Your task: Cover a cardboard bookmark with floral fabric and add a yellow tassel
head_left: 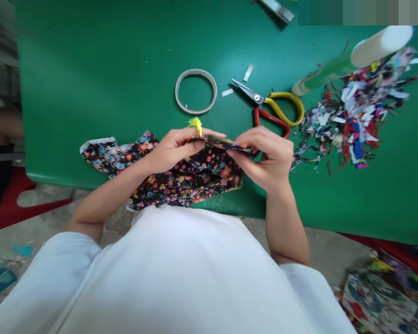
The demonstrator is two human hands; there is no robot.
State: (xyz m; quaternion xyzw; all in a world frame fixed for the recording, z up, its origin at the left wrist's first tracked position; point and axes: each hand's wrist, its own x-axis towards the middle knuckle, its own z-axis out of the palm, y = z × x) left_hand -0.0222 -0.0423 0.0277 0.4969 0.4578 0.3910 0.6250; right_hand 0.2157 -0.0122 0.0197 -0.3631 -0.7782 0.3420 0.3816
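A piece of black floral fabric (181,185) with small red, orange, blue and pink flowers lies over the near edge of the table. My left hand (176,147) pinches its upper edge near the middle, thumb below and fingers above. A yellow tuft of thread (195,124) sticks up at those fingers. Further right, my right hand (266,155) grips the same raised edge between thumb and fingers. Just beyond it rest scissors (261,99) with one yellow and one red handle, partly hidden by my right hand. A roll of tape (177,93) lies flat beyond my left hand.
The green table (90,83) carries a heap of fabric scraps (355,116) at right, with a green and white bottle (341,67) beside it. Two small white strips (248,73) lie near the scissors. A metal tool (277,10) is at the far edge. More scraps (379,297) lie low at right.
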